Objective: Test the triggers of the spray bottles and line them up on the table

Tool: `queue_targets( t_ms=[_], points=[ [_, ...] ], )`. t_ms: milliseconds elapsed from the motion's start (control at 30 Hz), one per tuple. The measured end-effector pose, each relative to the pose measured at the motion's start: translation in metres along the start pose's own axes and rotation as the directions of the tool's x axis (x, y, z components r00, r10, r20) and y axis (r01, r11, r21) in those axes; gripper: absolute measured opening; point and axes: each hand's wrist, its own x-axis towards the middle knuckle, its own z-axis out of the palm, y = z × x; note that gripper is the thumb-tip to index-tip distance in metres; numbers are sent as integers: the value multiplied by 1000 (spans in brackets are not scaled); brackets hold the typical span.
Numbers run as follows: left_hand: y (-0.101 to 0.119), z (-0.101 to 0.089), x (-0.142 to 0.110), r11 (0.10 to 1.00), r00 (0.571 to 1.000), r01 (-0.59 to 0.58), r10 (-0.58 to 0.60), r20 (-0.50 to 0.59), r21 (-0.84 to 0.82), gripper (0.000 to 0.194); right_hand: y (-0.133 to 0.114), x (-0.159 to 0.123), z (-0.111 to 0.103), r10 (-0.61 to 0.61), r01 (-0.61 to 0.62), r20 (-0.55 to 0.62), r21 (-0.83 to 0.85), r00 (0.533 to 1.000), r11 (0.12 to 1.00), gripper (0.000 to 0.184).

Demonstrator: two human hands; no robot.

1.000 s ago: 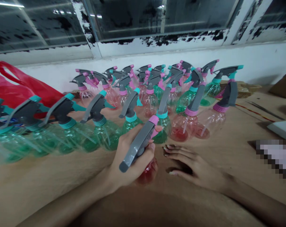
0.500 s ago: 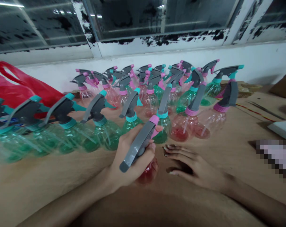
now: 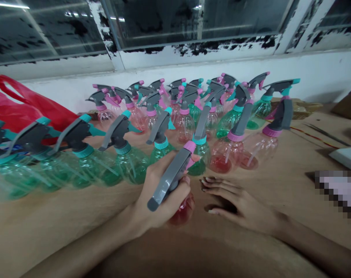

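Observation:
My left hand is wrapped round the neck of a pink spray bottle, with a finger at its pink trigger. The bottle's grey head with a pink nozzle points away from me, and my fingers hide its collar. To the right of it, my right hand rests on the wooden table, fingers stretched out and holding nothing. Just beyond my hands stand a green spray bottle with a turquoise collar and a pink-collared spray bottle.
A row of green spray bottles runs to the left. Several more pink and green spray bottles stand behind, near the white wall. A red plastic bag lies back left. At the right are a white object and a blurred-out patch.
Almost nothing differs. Both hands and the held spray bottle stay in place, apart from a very slight shift.

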Motion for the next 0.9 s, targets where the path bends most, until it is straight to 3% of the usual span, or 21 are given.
queue_targets(
  t_ms=[133,433,733,900],
  points=[
    [-1,-1,1,998,998,-48,50,49,-44,26,1,0,1,-3,3,-7,3,1000,1000,49],
    [-5,-2,3,998,997,-64,65,50,-19,11,2,0,2,-15,15,15,-4,1000,1000,48],
    [-7,2,0,998,999,-41,42,-9,47,7,2,1,1,-50,53,43,-61,998,997,50],
    [-3,6,1,997,997,-76,77,-30,15,9,-12,2,-6,43,-42,41,-25,998,999,54]
  ],
)
